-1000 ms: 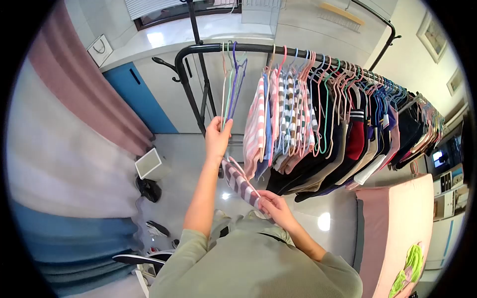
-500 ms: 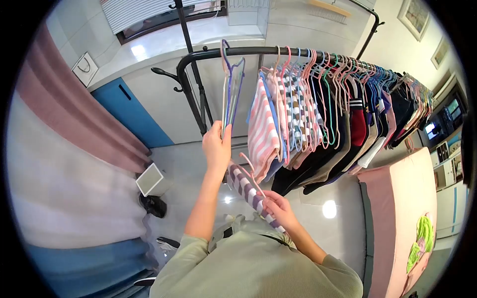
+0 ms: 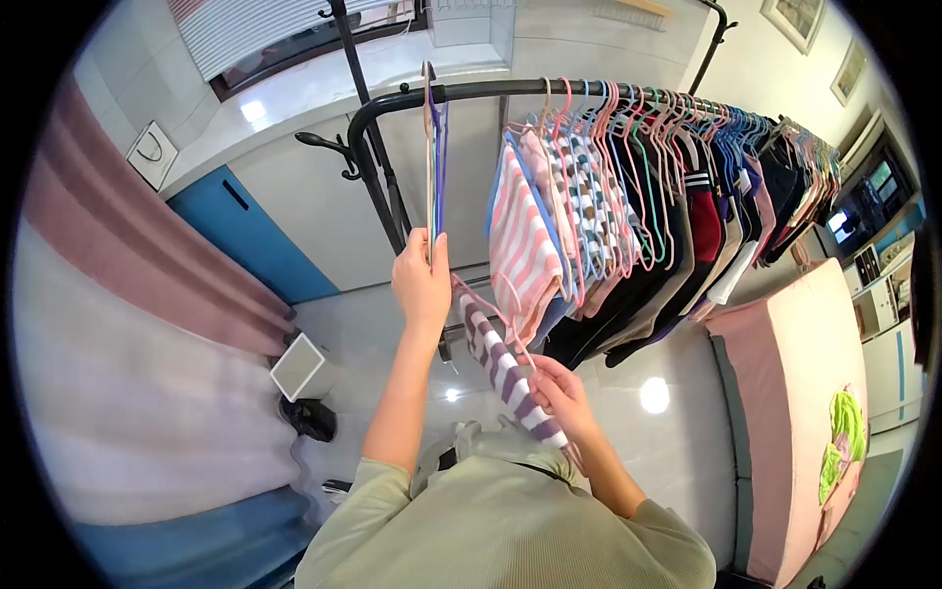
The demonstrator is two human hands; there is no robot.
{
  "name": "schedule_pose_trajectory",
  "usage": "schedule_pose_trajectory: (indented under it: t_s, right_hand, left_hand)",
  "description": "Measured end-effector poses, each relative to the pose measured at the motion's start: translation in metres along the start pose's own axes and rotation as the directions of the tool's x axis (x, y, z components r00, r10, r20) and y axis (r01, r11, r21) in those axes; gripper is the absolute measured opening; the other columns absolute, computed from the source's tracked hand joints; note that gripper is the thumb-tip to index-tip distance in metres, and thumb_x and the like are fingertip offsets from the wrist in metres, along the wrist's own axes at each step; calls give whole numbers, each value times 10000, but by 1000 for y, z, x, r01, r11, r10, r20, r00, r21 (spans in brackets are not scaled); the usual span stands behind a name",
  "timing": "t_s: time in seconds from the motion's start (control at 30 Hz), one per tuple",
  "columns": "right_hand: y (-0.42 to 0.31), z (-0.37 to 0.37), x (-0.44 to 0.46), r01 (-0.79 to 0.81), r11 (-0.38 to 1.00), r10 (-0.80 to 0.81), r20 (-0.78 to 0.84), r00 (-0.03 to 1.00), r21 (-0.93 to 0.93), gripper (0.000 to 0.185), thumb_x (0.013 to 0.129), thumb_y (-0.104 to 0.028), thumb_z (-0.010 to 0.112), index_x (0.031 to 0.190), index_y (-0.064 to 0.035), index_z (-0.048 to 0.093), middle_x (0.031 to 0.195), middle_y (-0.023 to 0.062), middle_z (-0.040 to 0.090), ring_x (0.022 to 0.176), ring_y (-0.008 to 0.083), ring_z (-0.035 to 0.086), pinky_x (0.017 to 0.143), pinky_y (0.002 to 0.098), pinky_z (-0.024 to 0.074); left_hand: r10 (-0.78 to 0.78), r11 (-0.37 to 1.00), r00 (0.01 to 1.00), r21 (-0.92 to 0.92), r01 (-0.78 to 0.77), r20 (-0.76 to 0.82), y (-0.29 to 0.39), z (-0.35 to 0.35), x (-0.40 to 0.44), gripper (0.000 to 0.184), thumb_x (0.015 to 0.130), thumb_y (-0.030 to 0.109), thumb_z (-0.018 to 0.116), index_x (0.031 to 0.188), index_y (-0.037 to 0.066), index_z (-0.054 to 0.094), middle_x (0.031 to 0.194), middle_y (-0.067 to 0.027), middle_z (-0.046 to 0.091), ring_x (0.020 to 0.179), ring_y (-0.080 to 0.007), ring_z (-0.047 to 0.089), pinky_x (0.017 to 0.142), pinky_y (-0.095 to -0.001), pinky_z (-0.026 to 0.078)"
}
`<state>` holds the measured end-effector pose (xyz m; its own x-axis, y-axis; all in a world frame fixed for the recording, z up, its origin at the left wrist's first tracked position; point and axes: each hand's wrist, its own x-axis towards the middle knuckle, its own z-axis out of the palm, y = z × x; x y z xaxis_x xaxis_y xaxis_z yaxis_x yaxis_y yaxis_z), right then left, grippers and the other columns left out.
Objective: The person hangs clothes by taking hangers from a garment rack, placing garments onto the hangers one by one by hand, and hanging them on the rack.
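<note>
My left hand [image 3: 422, 280] is closed around the lower part of a few thin hangers [image 3: 439, 147], purple and pale ones among them. Their hooks are at the left end of the black rail [image 3: 471, 89]. Lower and to the right, my right hand [image 3: 557, 395] pinches a pink hanger [image 3: 512, 332]. A garment with purple-grey and white stripes [image 3: 502, 371] is with this hanger, slanting down toward my waist. Just beyond it, a pink-and-white striped garment [image 3: 520, 231] hangs from the rail.
Many garments on coloured hangers fill the rail to the right, including dark trousers [image 3: 623, 314]. A pink-covered sofa [image 3: 785, 393] with a bright green cloth [image 3: 844, 432] stands at right. Curtains [image 3: 147, 393] hang at left, near a small white bin [image 3: 299, 368].
The hangers in my left hand have swung from fanned out to nearly edge-on. My right hand has shifted slightly right with the pink hanger, and the view has tilted a little.
</note>
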<state>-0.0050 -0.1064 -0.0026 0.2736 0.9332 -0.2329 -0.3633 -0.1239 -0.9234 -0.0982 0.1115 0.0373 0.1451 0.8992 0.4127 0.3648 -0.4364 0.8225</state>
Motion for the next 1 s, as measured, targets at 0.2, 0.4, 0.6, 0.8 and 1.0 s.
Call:
schedule_pose_trajectory:
  t_s: [0.2,0.4,0.6,0.8,1.0]
  right_hand:
    - [-21,14,12,32,991,-31,-15,999,129,354,878,-103,490,1225,-34,481,726,-68,422,523,-5,304,437,156,189]
    - [-53,32,38,85,963,-83,-20,996,256,390,882,-98,487,1265,-43,431,681,-78,357,525,-1,286,433,156,179]
    - [-87,44,69,144,939,-156,14,988,313,428,894,-104,470,1305,-51,362,677,-64,335,529,8,281,438,158,190]
    - [-117,42,108,174,925,-215,87,973,338,450,891,-93,477,1314,-40,333,748,-52,358,553,14,298,439,154,195]
    - [-142,42,130,178,907,-259,173,950,381,465,881,-90,492,1312,-25,330,767,-48,371,558,15,301,432,154,194]
  left_hand:
    - [-72,996,996,-48,75,54,-12,3,-4,215,875,234,520,833,24,503,577,-93,508,541,-276,492,535,-360,362]
    - [-129,981,990,-138,135,52,-14,3,-7,204,878,224,516,845,24,486,561,-58,481,507,-174,471,511,-322,347]
    - [-180,918,976,-338,210,119,-20,4,-9,152,878,186,523,864,38,492,601,-3,527,482,-69,440,473,-249,332]
    - [-253,869,949,-386,308,189,-14,0,-7,144,866,135,537,973,51,491,644,-10,560,519,-62,486,483,-221,378]
    - [-210,851,959,-446,276,192,-21,9,1,317,841,75,551,1134,43,437,652,-14,554,545,-75,504,503,-223,390]
